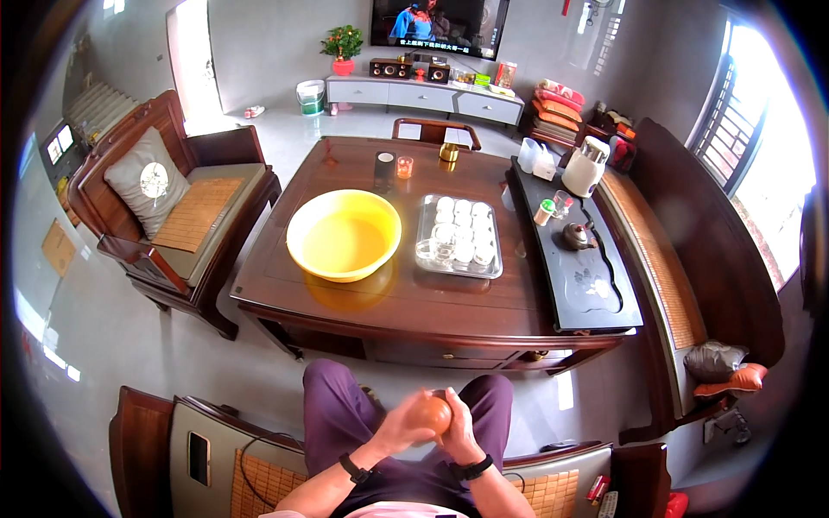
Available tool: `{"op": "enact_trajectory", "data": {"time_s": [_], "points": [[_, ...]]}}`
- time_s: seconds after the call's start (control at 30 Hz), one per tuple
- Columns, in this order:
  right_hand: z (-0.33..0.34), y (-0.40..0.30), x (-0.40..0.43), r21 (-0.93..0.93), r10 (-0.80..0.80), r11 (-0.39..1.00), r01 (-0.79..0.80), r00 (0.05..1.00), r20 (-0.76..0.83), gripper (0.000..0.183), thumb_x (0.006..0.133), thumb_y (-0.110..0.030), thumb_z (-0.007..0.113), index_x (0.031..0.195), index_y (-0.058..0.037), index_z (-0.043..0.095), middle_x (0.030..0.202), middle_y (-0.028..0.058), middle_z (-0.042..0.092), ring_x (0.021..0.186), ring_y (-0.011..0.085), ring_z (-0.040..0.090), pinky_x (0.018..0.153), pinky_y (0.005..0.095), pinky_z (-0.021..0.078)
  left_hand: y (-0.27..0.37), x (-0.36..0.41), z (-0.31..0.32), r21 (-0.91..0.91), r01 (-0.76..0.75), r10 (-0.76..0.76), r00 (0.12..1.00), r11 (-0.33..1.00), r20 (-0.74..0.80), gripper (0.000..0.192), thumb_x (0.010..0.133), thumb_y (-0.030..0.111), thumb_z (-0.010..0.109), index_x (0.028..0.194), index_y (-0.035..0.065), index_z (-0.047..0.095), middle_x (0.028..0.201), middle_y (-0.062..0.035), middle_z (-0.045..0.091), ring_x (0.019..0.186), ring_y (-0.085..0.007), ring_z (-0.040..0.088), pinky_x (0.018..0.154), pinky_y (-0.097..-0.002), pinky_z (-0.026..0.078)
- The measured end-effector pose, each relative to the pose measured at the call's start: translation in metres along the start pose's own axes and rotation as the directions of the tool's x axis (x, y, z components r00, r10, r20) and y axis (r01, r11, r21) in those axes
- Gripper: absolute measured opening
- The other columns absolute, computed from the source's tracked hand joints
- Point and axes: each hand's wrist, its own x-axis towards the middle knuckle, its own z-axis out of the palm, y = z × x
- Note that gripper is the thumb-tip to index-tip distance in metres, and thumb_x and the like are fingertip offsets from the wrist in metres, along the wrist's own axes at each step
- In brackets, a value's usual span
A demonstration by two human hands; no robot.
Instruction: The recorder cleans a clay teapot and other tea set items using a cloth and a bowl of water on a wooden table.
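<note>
Between the knees, my left hand (403, 424) and my right hand (458, 421) are closed around a round, glossy, orange-brown object (432, 416); whether it is a small pot or something else I cannot tell. On the wooden table ahead stands a yellow plastic basin (304, 262). To its right a metal tray (453, 270) holds rows of white cups or bowls (463, 230) and a few clear glass pieces (443, 234). Each wrist wears a black band.
A black tea tray (586, 311) with a small teapot (576, 236) and a white electric kettle (586, 166) lies along the table's right side. A glass candle holder (404, 167) stands near the far edge. A phone (199, 458) lies on the seat at left.
</note>
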Motion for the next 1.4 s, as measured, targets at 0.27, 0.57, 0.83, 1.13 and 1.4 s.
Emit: {"op": "enact_trajectory", "data": {"time_s": [0.27, 0.57, 0.83, 1.13, 1.4], "points": [[0.032, -0.016, -0.019, 0.204, 0.095, 0.975, -0.092, 0.996, -0.003, 0.040, 0.101, -0.025, 0.050, 0.133, -0.0008, 0.050, 0.127, 0.0128, 0.060, 0.113, 0.0215, 0.062, 0.093, 0.0326, 0.0509, 0.005, 0.001, -0.001, 0.275, -0.073, 0.164, 0.932, 0.959, -0.324, 0.083, 0.076, 0.044, 0.086, 0.135, 0.0020, 0.047, 0.129, -0.0138, 0.058, 0.119, -0.0241, 0.058, 0.103, -0.0350, 0.047], [0.025, -0.015, -0.025, 0.100, 0.057, 0.993, -0.056, 0.998, -0.001, 0.049, 0.087, -0.001, 0.067, 0.133, 0.0028, 0.050, 0.126, 0.0121, 0.062, 0.114, 0.0218, 0.062, 0.098, 0.0333, 0.0493, 0.001, 0.004, -0.001, 0.225, -0.100, 0.180, 0.910, 0.969, -0.374, 0.073, 0.080, 0.025, 0.086, 0.135, 0.0038, 0.042, 0.125, -0.0145, 0.057, 0.116, -0.0241, 0.058, 0.102, -0.0357, 0.047], [0.004, -0.024, -0.020, 0.008, 0.032, 0.999, -0.032, 0.999, 0.016, 0.047, 0.081, 0.010, 0.069, 0.125, 0.0002, 0.059, 0.117, 0.0074, 0.068, 0.109, 0.0173, 0.065, 0.098, 0.0313, 0.0502, 0.010, 0.009, 0.007, -0.207, -0.004, -0.062, 0.948, 0.978, -0.313, 0.060, 0.089, 0.013, 0.076, 0.137, 0.0025, 0.041, 0.128, -0.0084, 0.055, 0.118, -0.0156, 0.054, 0.103, -0.0301, 0.044], [-0.005, -0.018, -0.014, -0.157, -0.094, 0.984, 0.080, 0.992, -0.085, 0.037, 0.077, 0.011, 0.071, 0.112, -0.0003, 0.062, 0.103, 0.0019, 0.066, 0.095, 0.0120, 0.062, 0.090, 0.0271, 0.0491, 0.018, 0.013, 0.010, -0.255, 0.018, -0.092, 0.956, 0.967, -0.279, 0.057, 0.092, 0.011, 0.072, 0.140, 0.0014, 0.043, 0.128, -0.0076, 0.058, 0.117, -0.0138, 0.057, 0.102, -0.0291, 0.045], [0.014, -0.016, -0.014, -0.290, -0.244, 0.940, 0.179, 0.948, -0.204, 0.032, 0.080, 0.005, 0.072, 0.108, -0.0020, 0.059, 0.099, -0.0003, 0.063, 0.092, 0.0100, 0.058, 0.087, 0.0249, 0.0474, 0.007, 0.018, 0.009, -0.517, -0.015, -0.217, 0.897, 0.856, -0.384, 0.051, 0.095, 0.004, 0.066, 0.140, 0.0046, 0.042, 0.128, -0.0059, 0.058, 0.117, -0.0164, 0.058, 0.102, -0.0305, 0.047]]}}
